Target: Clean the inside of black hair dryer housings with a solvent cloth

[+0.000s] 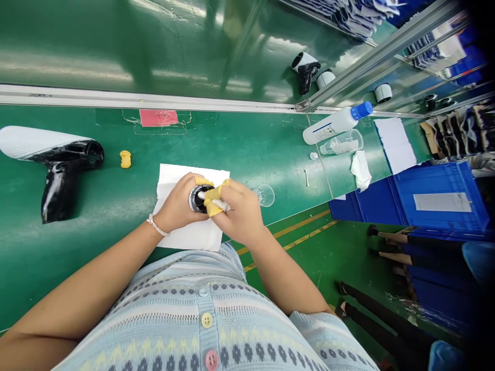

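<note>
My left hand (178, 204) is closed round a small round black and silver part (198, 199), held over a white sheet of paper (192, 206) on the green bench. My right hand (240, 210) pinches a white swab or cloth (218, 204) and presses it into the part's opening. Yellow finger cots cover fingertips on both hands. A bead bracelet sits on my left wrist.
A black and white hair-dryer body (50, 161) lies at the left, with a loose yellow finger cot (125, 158) beside it. A white bottle with blue cap (335, 123), a clear cup (345, 143), a crumpled wipe (360, 169) and a clear lens (265, 195) lie right. Blue crates (433, 198) stand beyond the bench edge.
</note>
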### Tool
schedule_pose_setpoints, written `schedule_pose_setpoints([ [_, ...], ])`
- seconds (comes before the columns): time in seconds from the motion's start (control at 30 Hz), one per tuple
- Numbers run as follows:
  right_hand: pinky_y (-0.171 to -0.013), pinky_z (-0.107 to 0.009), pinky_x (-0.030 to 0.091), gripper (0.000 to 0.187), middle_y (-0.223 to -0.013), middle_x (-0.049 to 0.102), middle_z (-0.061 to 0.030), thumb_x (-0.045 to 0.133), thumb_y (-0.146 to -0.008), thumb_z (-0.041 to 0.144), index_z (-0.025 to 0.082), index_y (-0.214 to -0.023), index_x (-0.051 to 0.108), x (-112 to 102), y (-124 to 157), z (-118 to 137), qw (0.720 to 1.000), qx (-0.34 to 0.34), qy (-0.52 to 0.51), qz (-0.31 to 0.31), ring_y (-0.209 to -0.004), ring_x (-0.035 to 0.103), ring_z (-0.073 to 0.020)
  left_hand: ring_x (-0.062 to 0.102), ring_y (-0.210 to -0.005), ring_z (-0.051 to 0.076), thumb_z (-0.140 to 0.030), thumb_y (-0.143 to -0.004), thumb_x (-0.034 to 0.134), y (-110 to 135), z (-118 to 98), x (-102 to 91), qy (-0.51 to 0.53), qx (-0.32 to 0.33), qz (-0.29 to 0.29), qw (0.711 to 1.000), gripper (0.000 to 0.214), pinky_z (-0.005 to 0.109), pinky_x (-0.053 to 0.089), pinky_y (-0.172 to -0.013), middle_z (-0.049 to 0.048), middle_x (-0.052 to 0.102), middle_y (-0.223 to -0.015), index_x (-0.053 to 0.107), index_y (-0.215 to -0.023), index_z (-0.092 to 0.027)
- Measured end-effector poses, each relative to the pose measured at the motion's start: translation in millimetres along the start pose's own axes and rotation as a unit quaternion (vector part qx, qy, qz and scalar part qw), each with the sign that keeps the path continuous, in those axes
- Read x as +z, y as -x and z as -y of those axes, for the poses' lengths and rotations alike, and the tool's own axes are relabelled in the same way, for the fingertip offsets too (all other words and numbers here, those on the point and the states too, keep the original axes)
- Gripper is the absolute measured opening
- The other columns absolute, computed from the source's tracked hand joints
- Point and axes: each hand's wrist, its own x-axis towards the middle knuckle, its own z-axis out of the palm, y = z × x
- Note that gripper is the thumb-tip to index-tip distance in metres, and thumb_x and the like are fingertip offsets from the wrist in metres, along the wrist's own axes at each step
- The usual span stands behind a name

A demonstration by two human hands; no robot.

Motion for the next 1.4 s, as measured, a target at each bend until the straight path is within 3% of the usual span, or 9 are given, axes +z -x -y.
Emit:
schedule_pose_setpoints([
  [0.13, -0.053, -0.026, 0.029, 0.019, -0.066, 0.042, -0.0010, 0.042, -0.084, 0.018, 0.019, -0.067, 0.051, 6.8, -1.7, 0.9, 0.991, 0.016, 0.090, -0.093, -0.060, 0.040, -0.0140, 0.055, -0.091, 0.022, -0.029, -0.066, 0.071, 0.2, -0.1, -0.1, -0.005, -0.008, 0.001, 1.000, 0.040, 0.035, 0.048, -0.081, 0.0056, 0.054, -0.097, 0.049, -0.097, -0.018],
  [0.4, -0.054, -0.027, 0.028, 0.016, -0.065, 0.044, -0.0011, 0.043, -0.079, 0.013, 0.019, -0.068, 0.053, 13.9, -1.4, -0.2, 0.980, -0.001, 0.159, -0.118, -0.060, 0.038, -0.0151, 0.053, -0.091, 0.021, -0.027, -0.064, 0.070, 0.1, 0.7, -0.3, -0.007, -0.020, 0.007, 1.000, 0.040, 0.036, 0.047, -0.082, 0.0044, 0.053, -0.096, 0.047, -0.096, -0.020],
  [0.5, -0.054, -0.026, 0.029, 0.016, -0.067, 0.046, -0.0015, 0.043, -0.079, 0.013, 0.018, -0.070, 0.055, 8.8, -3.0, -4.0, 0.984, -0.020, 0.147, -0.096, -0.062, 0.041, -0.0151, 0.053, -0.091, 0.022, -0.027, -0.063, 0.071, 0.0, 1.2, -0.4, -0.008, -0.015, 0.001, 1.000, 0.042, 0.036, 0.047, -0.082, 0.0047, 0.053, -0.096, 0.047, -0.097, -0.019],
  [0.6, -0.051, -0.025, 0.028, 0.012, -0.065, 0.044, -0.0001, 0.045, -0.077, 0.014, 0.018, -0.071, 0.055, -3.1, 0.6, -8.5, 0.990, 0.014, 0.124, -0.066, -0.059, 0.041, -0.0141, 0.054, -0.091, 0.022, -0.031, -0.065, 0.073, -0.6, 0.6, -0.5, -0.012, -0.010, 0.000, 1.000, 0.041, 0.036, 0.047, -0.081, 0.0043, 0.055, -0.096, 0.049, -0.096, -0.020],
  [0.73, -0.051, -0.025, 0.029, 0.012, -0.063, 0.040, 0.0013, 0.048, -0.080, 0.014, 0.018, -0.071, 0.056, -12.8, 11.6, -9.0, 0.989, -0.005, 0.107, -0.102, -0.056, 0.038, -0.0131, 0.055, -0.092, 0.022, -0.033, -0.068, 0.074, -1.2, 0.0, -0.3, -0.010, 0.011, -0.002, 1.000, 0.041, 0.035, 0.047, -0.082, 0.0042, 0.056, -0.096, 0.051, -0.099, -0.021],
  [0.93, -0.051, -0.026, 0.027, 0.015, -0.061, 0.042, 0.0009, 0.047, -0.078, 0.011, 0.018, -0.068, 0.055, -1.9, 11.5, -3.0, 0.977, -0.034, 0.160, -0.136, -0.057, 0.037, -0.0137, 0.055, -0.092, 0.021, -0.030, -0.067, 0.074, -0.7, 2.4, 0.9, -0.011, 0.029, -0.014, 0.999, 0.043, 0.034, 0.048, -0.081, 0.0045, 0.056, -0.097, 0.051, -0.101, -0.020],
  [1.2, -0.053, -0.027, 0.027, 0.014, -0.064, 0.045, -0.0004, 0.046, -0.078, 0.013, 0.019, -0.067, 0.051, -7.9, 14.2, -2.6, 0.973, -0.022, 0.217, -0.074, -0.059, 0.038, -0.0150, 0.056, -0.091, 0.021, -0.033, -0.068, 0.073, -1.6, 0.6, 0.4, -0.012, 0.025, -0.005, 1.000, 0.041, 0.034, 0.048, -0.080, 0.0045, 0.056, -0.096, 0.051, -0.100, -0.020],
  [1.4, -0.055, -0.027, 0.027, 0.014, -0.066, 0.047, -0.0016, 0.045, -0.078, 0.013, 0.019, -0.069, 0.054, -12.9, 1.3, -11.0, 0.971, -0.062, 0.230, -0.034, -0.063, 0.041, -0.0157, 0.056, -0.090, 0.021, -0.032, -0.067, 0.073, -2.5, 3.2, -1.0, -0.019, 0.016, -0.010, 1.000, 0.041, 0.035, 0.047, -0.080, 0.0039, 0.057, -0.095, 0.051, -0.098, -0.020],
])
